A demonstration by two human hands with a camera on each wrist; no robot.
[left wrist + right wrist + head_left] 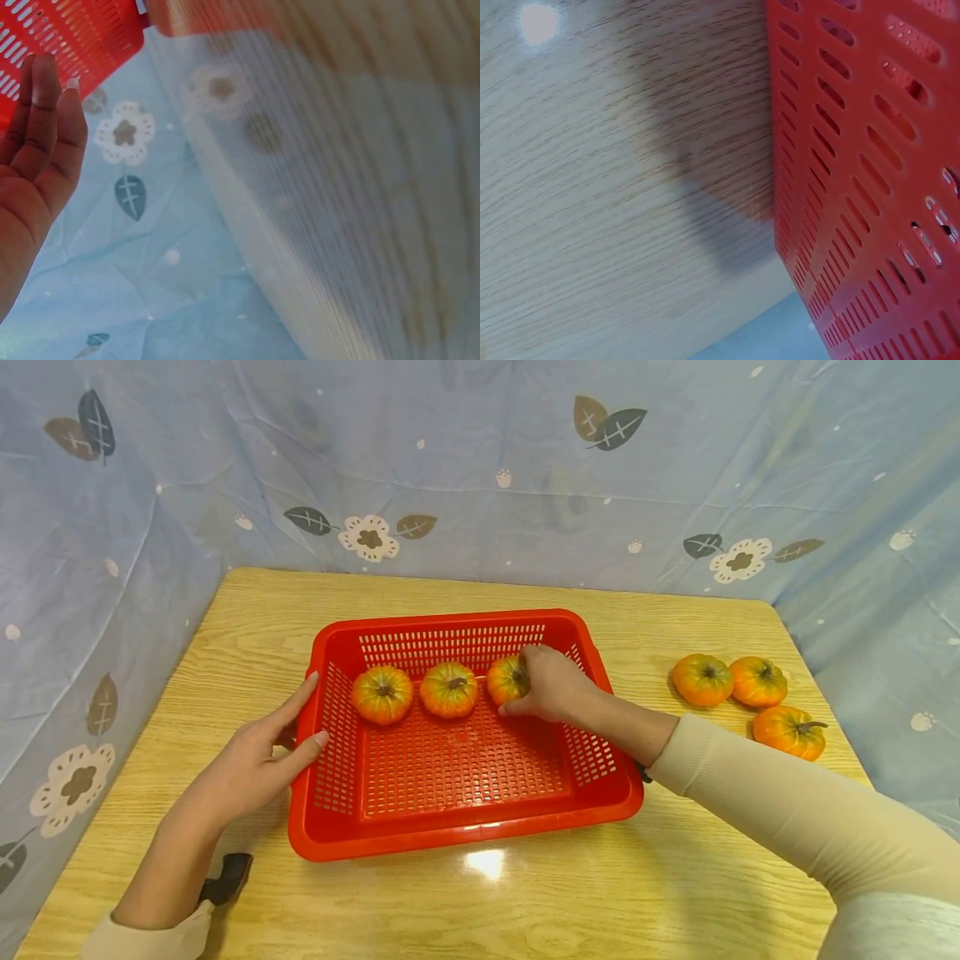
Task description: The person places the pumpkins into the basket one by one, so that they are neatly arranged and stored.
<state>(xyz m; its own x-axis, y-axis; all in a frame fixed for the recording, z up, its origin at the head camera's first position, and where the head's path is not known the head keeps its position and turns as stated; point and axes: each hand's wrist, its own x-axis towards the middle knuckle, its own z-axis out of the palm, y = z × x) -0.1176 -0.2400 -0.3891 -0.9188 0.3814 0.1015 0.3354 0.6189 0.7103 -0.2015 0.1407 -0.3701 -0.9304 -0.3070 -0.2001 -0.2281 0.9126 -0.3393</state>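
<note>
i watch my right hand pinch a pumpkin in the red basket, left hand spread at its rim, two pumpkins alongside, three pumpkins on the bench

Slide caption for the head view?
Right hand grips a pumpkin beside two others in a basket, left hand at its rim; three more on the table.

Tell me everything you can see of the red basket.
The red basket looks like glossy plastic: rectangular, open-topped, with slotted walls and floor and a smooth, rounded rim. It stands upright on the wood-grain table. Three pumpkins sit inside in a row toward its far side. The left hand touches its left rim; the right forearm crosses above the right rim, contact unclear.
</note>
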